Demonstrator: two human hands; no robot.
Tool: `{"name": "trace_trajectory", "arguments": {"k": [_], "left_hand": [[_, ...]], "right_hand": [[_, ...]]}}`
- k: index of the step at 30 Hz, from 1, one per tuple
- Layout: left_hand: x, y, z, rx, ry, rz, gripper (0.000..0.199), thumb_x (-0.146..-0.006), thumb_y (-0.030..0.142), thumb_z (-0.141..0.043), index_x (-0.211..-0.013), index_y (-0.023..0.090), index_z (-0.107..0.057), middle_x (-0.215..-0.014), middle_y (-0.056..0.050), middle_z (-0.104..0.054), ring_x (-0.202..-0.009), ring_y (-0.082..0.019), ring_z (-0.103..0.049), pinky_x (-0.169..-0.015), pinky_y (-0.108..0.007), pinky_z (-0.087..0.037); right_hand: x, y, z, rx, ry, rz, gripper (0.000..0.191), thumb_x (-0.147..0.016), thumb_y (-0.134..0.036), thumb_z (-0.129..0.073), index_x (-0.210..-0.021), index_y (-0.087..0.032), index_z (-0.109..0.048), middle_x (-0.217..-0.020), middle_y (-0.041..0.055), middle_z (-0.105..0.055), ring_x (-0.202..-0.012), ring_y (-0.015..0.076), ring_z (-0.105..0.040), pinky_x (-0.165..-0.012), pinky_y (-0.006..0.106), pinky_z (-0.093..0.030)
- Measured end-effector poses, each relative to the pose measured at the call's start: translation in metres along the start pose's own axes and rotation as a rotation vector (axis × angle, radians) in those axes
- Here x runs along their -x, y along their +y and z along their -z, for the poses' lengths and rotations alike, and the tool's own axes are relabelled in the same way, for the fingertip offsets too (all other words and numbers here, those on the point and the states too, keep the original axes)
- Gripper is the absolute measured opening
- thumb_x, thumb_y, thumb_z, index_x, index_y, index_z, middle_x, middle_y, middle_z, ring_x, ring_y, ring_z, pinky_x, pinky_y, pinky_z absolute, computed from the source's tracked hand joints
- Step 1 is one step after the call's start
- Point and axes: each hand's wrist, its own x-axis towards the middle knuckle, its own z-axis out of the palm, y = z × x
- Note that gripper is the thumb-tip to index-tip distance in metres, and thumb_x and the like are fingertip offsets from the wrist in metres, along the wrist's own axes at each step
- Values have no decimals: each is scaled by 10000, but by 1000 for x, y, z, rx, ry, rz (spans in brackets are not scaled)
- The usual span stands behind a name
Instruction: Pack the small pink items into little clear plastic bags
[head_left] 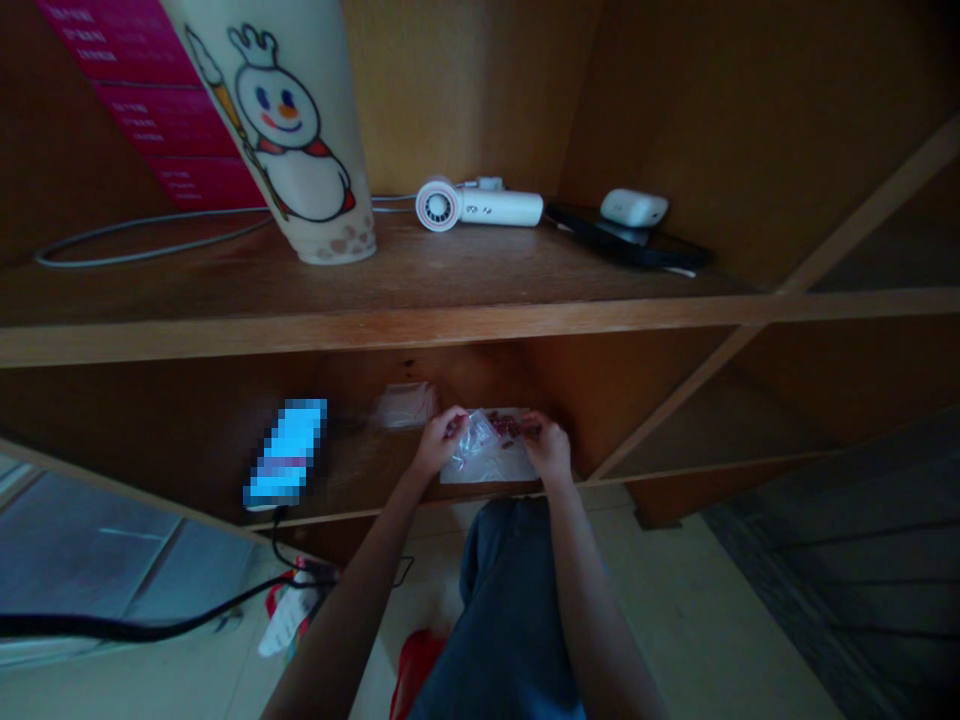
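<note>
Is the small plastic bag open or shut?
Cannot tell: the bag between left hand and right hand shows no clear mouth.

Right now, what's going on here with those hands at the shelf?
A person is working at a wooden shelf. Their left hand pinches a small clear plastic bag above a white sheet, while their right hand is at some small red pieces beside it. Another clear bag lies to the left, near a lit phone. On the shelf above stand a tall printed drink cup and a small white hair dryer.

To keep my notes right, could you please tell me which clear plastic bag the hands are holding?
The crumpled bag, pinched by the left hand; the other bag lies apart, untouched, further back on the shelf.
</note>
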Motion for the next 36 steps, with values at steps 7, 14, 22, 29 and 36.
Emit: {"name": "trace_trajectory", "arguments": {"k": [7,14,22,29,36], "left_hand": [[0,-2,0,-4,6,-4,206,-838,326,-438,-795,163,-557,-685,15,-554,-607,-94,-485,-581,-195,-383],[0,0,0,-10,4,-3,198,-843,313,-437,-802,160,-557,-690,12,-555,-612,-93,-487,-582,-194,-389],[0,0,0,5,5,-3,213,-839,325,-433,-782,158,-552,-677,14,-548,-603,-94,-484,-581,-197,-385],[0,0,0,-5,7,9,201,-838,316,-437,-788,158,-552,-679,11,-549,-608,-96,-488,-579,-196,-389],[0,0,0,4,0,2,200,-840,319,-434,-790,161,-546,-686,13,-551,-602,-91,-481,-568,-191,-383]], "right_hand": [[0,-5,1,-16,-18,4,246,-677,-100,-496,-854,-215,-622,-795,2,-687,-736,145,-640,-676,236,-469],[0,-2,0,-15,1,25,238,-682,-98,-497,-841,-220,-625,-790,9,-688,-729,154,-641,-676,251,-473],[0,1,-3,-7,-17,34,236,-705,-113,-492,-862,-228,-626,-775,8,-685,-715,159,-640,-660,253,-469],[0,-1,0,-103,37,31,180,-724,-173,-502,-863,-208,-609,-823,25,-679,-733,164,-632,-680,267,-465],[1,-14,-9,-411,14,35,181,-722,-277,-527,-854,-175,-596,-784,44,-665,-669,158,-613,-628,269,-474]]}}
